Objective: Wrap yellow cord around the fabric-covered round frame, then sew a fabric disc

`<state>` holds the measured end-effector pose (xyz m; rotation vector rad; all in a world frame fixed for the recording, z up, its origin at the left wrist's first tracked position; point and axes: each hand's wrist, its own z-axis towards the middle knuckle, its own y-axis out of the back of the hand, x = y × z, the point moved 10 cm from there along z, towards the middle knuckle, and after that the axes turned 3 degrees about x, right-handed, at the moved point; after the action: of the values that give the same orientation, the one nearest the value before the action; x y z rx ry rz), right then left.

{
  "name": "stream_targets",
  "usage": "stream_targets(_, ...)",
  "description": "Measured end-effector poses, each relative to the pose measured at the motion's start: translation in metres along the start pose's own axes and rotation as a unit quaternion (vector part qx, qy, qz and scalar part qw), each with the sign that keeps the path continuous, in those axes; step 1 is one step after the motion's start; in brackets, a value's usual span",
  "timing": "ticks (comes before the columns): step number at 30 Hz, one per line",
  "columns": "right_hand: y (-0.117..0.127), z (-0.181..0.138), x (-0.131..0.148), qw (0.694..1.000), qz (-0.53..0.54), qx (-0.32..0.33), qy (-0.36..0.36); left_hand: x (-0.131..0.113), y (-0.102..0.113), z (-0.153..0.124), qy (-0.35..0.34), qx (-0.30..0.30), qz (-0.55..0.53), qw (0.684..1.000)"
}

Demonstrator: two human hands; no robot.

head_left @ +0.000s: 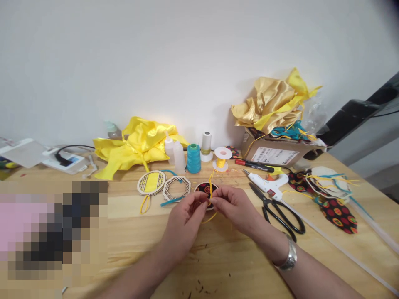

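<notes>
My left hand (186,214) and my right hand (234,205) meet at the middle of the wooden table (218,257), each pinching a thin yellow cord (210,190). The cord rises between my fingertips and loops down below them. Just behind my fingers lies a round piece covered in dark patterned fabric (205,189). A silver watch (289,255) sits on my right wrist.
Two wooden lattice frames (151,182) (176,187) lie to the left. Behind stand a teal thread cone (193,158), a white cone (206,146), a yellow spool (222,159) and squeeze bottles (174,153). Black scissors (280,211), a glue gun (268,185), fabric pieces (338,211), a cardboard box (277,154) and yellow cloth (137,147) surround them.
</notes>
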<state>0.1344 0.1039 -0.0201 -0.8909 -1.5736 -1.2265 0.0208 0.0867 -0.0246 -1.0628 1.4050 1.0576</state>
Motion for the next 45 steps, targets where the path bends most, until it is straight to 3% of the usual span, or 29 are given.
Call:
stream_targets(7,-0.001,0.000,0.001,1.000,-0.007,0.004,0.003,-0.005,-0.005,0.002,-0.004,0.039,0.042,0.998)
stream_targets(14,-0.003,0.001,-0.002,1.000,0.019,0.014,-0.001,-0.001,0.001,0.001,0.018,0.021,0.083,0.996)
stream_targets(23,-0.003,0.002,-0.003,0.998,0.053,0.028,-0.020,0.008,-0.002,0.004,0.060,0.034,-0.030,0.997)
stream_targets(33,-0.009,0.000,-0.012,0.989,0.110,0.082,-0.058,0.012,-0.004,0.003,0.100,0.053,-0.044,0.993)
stream_targets(40,-0.006,0.001,-0.004,0.994,0.072,0.068,-0.035,0.007,0.000,0.004,0.082,0.032,-0.043,0.995)
stream_targets(45,0.000,-0.003,0.017,0.994,-0.092,0.035,0.053,0.010,0.009,0.005,0.076,-0.016,-0.077,0.994)
